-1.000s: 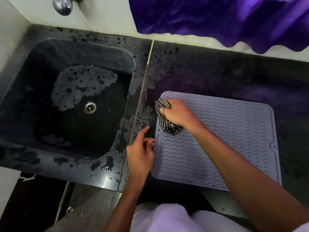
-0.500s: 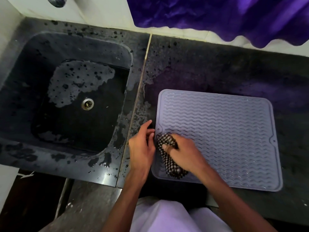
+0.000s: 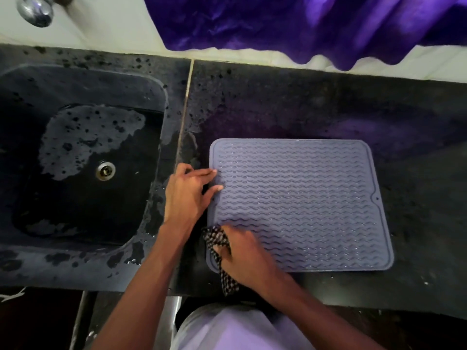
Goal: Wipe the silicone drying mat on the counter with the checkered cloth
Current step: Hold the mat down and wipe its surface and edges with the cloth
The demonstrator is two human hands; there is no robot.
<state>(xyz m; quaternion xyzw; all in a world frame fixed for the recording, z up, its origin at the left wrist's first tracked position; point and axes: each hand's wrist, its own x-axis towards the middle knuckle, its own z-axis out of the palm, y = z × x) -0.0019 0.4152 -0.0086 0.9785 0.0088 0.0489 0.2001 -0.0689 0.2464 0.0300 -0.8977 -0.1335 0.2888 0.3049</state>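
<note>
Right hand [image 3: 242,258], gripping black-and-white checkered cloth [image 3: 216,239]: down from far-left to near-left corner of grey ribbed silicone mat [image 3: 303,198]. Left hand [image 3: 184,198]: fingers flat, pinning edge. Left strip seemingly wiped.

L hand [image 3: 188,195] flat w/ fingers straight, pointing right; R hand [image 3: 243,256] curled, gripping checkered cloth [image 3: 216,238], forearms bare.

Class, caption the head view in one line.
Right hand grips the checkered cloth at the near-left corner of the silicone mat; left hand touches its edge.
</note>
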